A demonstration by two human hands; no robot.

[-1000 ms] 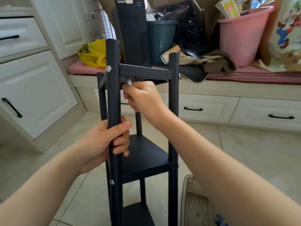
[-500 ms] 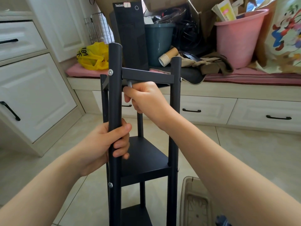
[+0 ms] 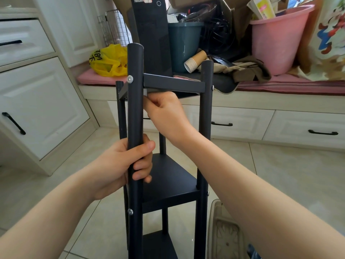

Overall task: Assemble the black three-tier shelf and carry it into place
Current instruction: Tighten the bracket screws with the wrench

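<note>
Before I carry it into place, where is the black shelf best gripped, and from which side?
Probably two upright posts, the near post from the left and the right post from the right, just under the top tier. They are round and slim enough for a closed hand, and the tier stops hands sliding up.

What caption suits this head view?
Left hand grips the front post of a black three-tier metal shelf; right hand holds a silver tool under its top tier.

Shelf point(image 3: 168, 176) base cut off at bottom edge; grey tool point(image 3: 145, 92) mostly hidden inside right hand point(image 3: 166, 113).
</note>
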